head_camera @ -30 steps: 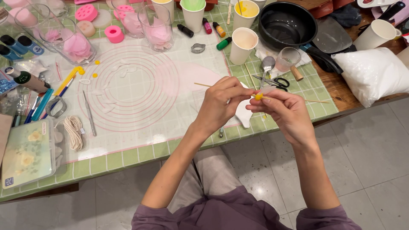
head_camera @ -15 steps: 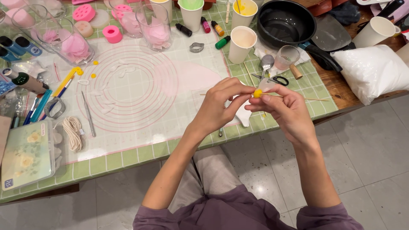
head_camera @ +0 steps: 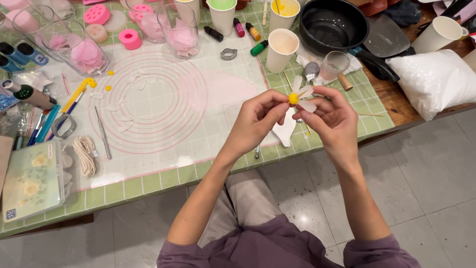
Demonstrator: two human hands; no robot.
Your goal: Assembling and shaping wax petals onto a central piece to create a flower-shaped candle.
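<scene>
We are now pinching a small flower (head_camera: 297, 97) with a yellow centre and newly showing white petals between our left hand (head_camera: 258, 121) and right hand (head_camera: 333, 119), above the desk's (head_camera: 148, 183) near edge.

White petals (head_camera: 303, 94) now ring yellow centre (head_camera: 293, 99).

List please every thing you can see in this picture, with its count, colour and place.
flower: one, white petals, yellow centre, between both hands
mat: one, translucent, pink rings, table centre
paper cups: several, white, far edge
pan: one, black, far right
glasses: several, clear, pink pieces inside, far left
string: one bundle, cream, near left
bag: one, white, right
left hand: pinching flower
right hand: pinching flower
</scene>
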